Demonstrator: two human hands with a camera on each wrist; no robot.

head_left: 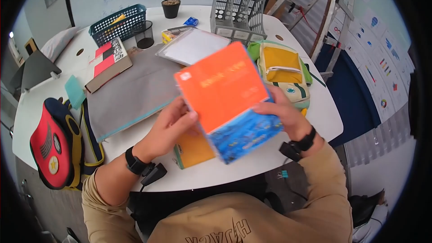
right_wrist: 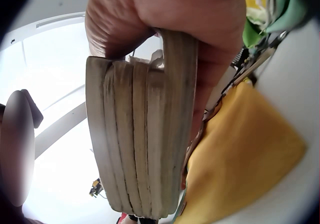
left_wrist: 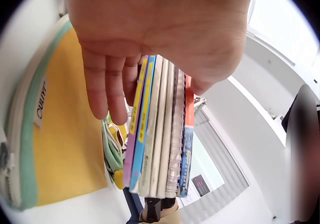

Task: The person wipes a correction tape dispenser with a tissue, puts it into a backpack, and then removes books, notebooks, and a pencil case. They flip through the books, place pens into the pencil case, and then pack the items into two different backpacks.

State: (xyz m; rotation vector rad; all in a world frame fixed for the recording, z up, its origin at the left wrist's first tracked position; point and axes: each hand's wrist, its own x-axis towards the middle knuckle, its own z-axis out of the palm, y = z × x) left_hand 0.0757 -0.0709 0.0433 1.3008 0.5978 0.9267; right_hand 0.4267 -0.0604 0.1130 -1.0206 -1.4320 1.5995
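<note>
Both hands hold a stack of several books (head_left: 229, 92) above the front of the table. Its top cover is orange above and blue painted below. The left hand (head_left: 166, 128) grips the left side, thumb on the top cover; the left wrist view shows coloured and white spines (left_wrist: 142, 129) under its palm. On the opposite side the right hand (head_left: 290, 114) clasps the stack, its thumb over the cover. Page edges (right_wrist: 140, 134) face the right wrist view. Beneath the books lies a yellow pouch (head_left: 193, 152) with green trim, partly hidden by them.
A grey felt bag (head_left: 135, 83), a thick red-and-black book (head_left: 105, 65) and a red-and-navy bag (head_left: 49, 148) are at the left. Behind stand a teal basket (head_left: 119, 26), a mesh cup (head_left: 144, 38) and a grey rack (head_left: 238, 9). A yellow-green backpack (head_left: 283, 69) lies right.
</note>
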